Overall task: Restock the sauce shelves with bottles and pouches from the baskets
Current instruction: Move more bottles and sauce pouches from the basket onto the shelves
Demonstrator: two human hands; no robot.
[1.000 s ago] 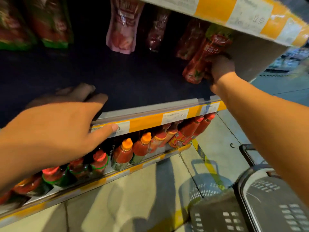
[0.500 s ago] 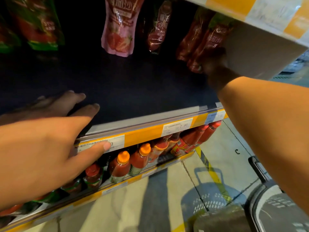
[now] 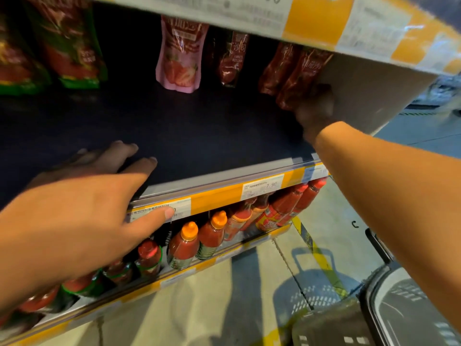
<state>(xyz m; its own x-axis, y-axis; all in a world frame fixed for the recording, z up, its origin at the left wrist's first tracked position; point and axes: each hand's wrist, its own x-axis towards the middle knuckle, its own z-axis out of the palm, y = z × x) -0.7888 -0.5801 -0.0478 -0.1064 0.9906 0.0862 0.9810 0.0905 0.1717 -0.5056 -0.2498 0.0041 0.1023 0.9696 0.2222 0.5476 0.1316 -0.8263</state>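
"7.90" on shelf price tag (image 3: 263, 187)

This is a shop, most likely a supermarket aisle. The shelves (image 3: 224, 178) carry yellow edge strips with a price tag (image 3: 263, 186) reading 7.90. Many same sauce bottles (image 3: 183, 245) stand in a row, pouches (image 3: 178, 53) stand above, and a basket (image 3: 409, 308) stands on the floor (image 3: 249, 295).

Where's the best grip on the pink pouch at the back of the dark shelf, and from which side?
Take the pink pouch by its lower body, probably, coming straight in from the shelf front, fingers pinching across its flat width. It stands upright with bare shelf on both sides; its top is hidden behind the upper shelf edge, so a top pinch looks awkward.
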